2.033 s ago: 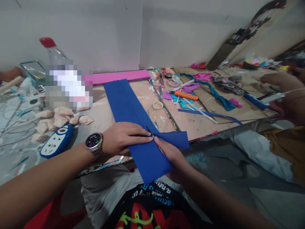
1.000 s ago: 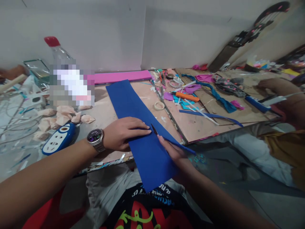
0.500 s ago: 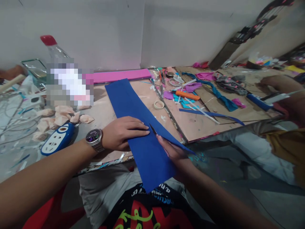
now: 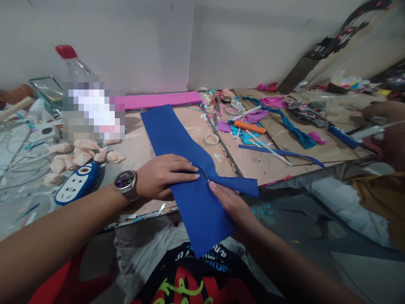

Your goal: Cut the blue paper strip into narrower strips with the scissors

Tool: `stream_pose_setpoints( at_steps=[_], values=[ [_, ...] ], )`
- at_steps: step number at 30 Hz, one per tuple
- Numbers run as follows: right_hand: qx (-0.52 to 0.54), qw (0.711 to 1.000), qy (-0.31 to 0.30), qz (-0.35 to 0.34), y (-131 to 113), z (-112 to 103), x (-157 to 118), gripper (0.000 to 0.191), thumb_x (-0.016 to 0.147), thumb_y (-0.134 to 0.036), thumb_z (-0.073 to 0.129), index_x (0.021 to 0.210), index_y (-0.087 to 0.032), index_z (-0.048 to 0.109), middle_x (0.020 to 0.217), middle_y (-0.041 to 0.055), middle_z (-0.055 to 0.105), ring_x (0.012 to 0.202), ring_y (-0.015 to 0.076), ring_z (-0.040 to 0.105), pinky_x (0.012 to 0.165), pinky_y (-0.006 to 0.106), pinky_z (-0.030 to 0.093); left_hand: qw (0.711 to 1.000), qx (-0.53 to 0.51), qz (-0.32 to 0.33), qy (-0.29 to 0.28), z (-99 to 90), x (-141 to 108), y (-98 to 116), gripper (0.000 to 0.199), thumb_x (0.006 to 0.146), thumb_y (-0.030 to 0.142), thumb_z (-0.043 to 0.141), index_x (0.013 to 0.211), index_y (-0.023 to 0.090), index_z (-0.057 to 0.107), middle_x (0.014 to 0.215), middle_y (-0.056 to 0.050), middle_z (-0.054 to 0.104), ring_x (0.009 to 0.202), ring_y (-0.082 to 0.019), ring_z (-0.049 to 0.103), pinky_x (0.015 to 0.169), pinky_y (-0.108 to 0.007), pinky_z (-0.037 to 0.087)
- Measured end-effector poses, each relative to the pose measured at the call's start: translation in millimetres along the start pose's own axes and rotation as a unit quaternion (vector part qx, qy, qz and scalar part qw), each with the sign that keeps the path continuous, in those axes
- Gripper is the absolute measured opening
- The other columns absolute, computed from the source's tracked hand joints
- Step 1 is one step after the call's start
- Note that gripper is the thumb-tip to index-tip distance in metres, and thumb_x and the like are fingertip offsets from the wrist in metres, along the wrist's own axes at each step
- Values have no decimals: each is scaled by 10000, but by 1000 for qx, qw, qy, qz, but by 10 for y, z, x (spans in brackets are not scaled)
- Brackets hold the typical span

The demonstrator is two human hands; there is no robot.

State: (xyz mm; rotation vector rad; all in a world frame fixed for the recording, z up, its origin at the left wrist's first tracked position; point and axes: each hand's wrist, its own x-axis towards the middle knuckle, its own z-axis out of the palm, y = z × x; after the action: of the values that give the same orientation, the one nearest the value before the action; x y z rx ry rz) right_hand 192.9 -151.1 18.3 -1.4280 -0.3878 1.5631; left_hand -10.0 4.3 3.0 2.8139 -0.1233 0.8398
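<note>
Working remotely, I've L hand flat on blue sheet, which runs L of tape roll & twd me, prob. vs slip; R hand grips dark blade at flap's base, prob. for ctrl.

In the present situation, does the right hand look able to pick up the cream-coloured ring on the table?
Probably not at once: the right hand holds a dark-bladed tool against the blue sheet. Otherwise the way looks free: the cream-coloured ring lies uncovered beside the sheet.
</note>
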Motion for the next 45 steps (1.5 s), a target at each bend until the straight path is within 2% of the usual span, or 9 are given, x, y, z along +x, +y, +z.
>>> stream_pose_setpoints(
  at_steps=[3, 5, 10, 15, 22, 27, 36, 41, 45],
  values=[
    [12, 999, 36, -15, -15, 15, -2, 270, 852, -446, 794, 1036, -248, 811, 1037, 40, 808, 943, 242, 720, 782, 312, 566, 1000, 5, 1, 0, 2, -6, -4, 473, 995, 371, 539, 1428, 187, 583, 1358, -156, 701, 1242, -299, 667, 1062, -475, 560],
    [32, 999, 39, -5, -25, 19, -11, 297, 840, -468, 801, 1014, -228, 803, 992, 42, 799, 921, 227, 704, 766, 293, 559, 1000, 7, 1, -1, 5, -9, -6, 471, 992, 368, 545, 1424, 185, 586, 1360, -153, 701, 1241, -305, 667, 1059, -481, 561],
    [59, 998, -6, 25, -43, -4, -43, 410, 721, -523, 882, 920, -187, 758, 780, 18, 723, 704, 168, 624, 612, 250, 494, 1000, 2, -2, 5, 15, -9, -4, 474, 982, 371, 562, 1424, 199, 582, 1355, -145, 705, 1234, -290, 675, 1044, -474, 574],
    [65, 997, -47, 3, -46, -19, -56, 460, 638, -519, 940, 874, -177, 742, 759, -8, 702, 685, 136, 591, 618, 227, 475, 1000, 0, -12, 4, 11, -7, -3, 481, 981, 366, 560, 1439, 220, 574, 1349, -144, 707, 1232, -276, 678, 1041, -462, 574],
    [0, 995, -96, -7, -47, -35, -38, 463, 802, -529, 820, 1041, -136, 764, 867, 64, 747, 728, 168, 618, 666, 272, 484, 1000, -3, -9, 10, 6, -4, -1, 474, 984, 363, 564, 1430, 206, 579, 1343, -146, 710, 1224, -279, 683, 1038, -461, 577],
    [-1, 997, -72, -10, -25, -47, -34, 445, 789, -536, 832, 990, -146, 760, 847, 52, 742, 719, 169, 618, 669, 275, 487, 1000, -3, -8, 8, -2, -5, -3, 476, 989, 380, 555, 1430, 203, 582, 1336, -154, 712, 1219, -290, 682, 1030, -470, 576],
    [-12, 994, -109, -3, -7, -50, -21, 498, 859, -546, 750, 1134, -131, 745, 982, 121, 795, 811, 257, 718, 728, 361, 550, 1000, 7, -10, 2, -22, -3, 3, 472, 995, 375, 544, 1436, 209, 574, 1345, -152, 708, 1220, -282, 683, 1045, -451, 564],
    [8, 994, -107, -19, -10, -53, -26, 424, 839, -510, 784, 1046, -141, 753, 865, 63, 769, 692, 179, 644, 643, 292, 493, 1000, 10, -5, 6, -29, -4, 4, 460, 1000, 378, 541, 1423, 202, 578, 1339, -151, 712, 1210, -282, 687, 1034, -458, 573],
    [52, 996, -69, -14, -8, -46, -24, 402, 749, -516, 871, 877, -166, 720, 716, -3, 680, 573, 110, 511, 542, 237, 402, 1000, 7, -6, 10, -29, -4, 3, 467, 1000, 391, 545, 1426, 203, 576, 1335, -150, 715, 1212, -283, 687, 1036, -459, 573]
  ],
)
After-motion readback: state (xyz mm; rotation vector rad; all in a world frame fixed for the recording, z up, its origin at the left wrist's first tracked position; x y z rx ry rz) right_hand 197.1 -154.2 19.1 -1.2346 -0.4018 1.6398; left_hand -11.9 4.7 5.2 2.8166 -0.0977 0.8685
